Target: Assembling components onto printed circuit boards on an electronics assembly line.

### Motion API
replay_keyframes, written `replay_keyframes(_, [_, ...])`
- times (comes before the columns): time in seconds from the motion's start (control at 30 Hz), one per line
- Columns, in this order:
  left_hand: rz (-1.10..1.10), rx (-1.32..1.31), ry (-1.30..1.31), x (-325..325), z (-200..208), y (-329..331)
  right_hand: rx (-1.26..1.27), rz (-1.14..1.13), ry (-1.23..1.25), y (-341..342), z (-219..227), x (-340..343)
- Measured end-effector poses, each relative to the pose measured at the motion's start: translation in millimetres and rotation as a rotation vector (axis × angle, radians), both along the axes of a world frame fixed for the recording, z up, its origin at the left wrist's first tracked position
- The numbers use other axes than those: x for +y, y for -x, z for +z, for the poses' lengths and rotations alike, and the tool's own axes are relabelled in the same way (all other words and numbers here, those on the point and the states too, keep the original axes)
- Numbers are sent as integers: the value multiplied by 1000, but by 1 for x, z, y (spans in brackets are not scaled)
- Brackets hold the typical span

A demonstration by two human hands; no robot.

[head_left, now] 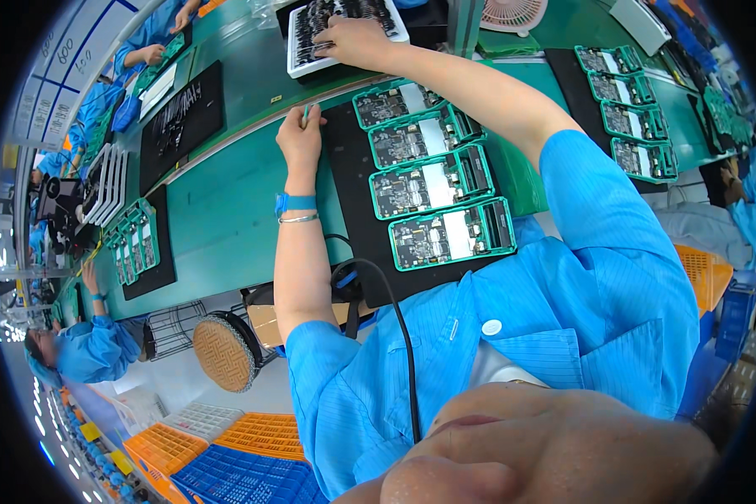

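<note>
Over a white tray point(292, 46) at the far side of the tabletop point(227, 202), the right hand point(353, 40) reaches down with bent fingers among dark parts point(376, 12); whether it grips one I cannot tell. Nearer, the left hand point(299, 139) is raised above the tabletop, thumb and fingers pinched on a small green thing point(306, 116), too blurred to name. A blue wristband point(301, 202) and a bracelet point(299, 219) circle that wrist.

Between the tray and the person's body, four green-framed boards point(412, 191) lie in a column on a black mat point(344, 160), just right of the left hand and below the right forearm. A black cable point(399, 311) runs down across the person's blue sleeved top point(512, 294).

To the right lie four more boards point(634, 118); to the left, another group point(134, 244) rests on a dark mat point(161, 227). Beyond them sits a co-worker point(97, 344) in blue. Near the tabletop's edge stands a round woven stool point(224, 353).
</note>
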State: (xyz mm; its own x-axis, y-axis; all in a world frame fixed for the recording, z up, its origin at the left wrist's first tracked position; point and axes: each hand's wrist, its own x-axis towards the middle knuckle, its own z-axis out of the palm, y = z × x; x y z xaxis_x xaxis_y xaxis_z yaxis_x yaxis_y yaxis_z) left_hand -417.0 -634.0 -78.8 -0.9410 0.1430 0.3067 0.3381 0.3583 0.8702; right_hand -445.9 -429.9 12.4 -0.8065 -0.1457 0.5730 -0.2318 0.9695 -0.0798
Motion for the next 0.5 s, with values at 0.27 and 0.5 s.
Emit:
replay_keyframes(0.27, [-7, 60, -20, -6, 6, 2, 50, -12, -85, -3, 2, -10])
replay_keyframes(0.5, [10, 134, -69, -2, 13, 1, -50, 32, -36, 16, 12, -11])
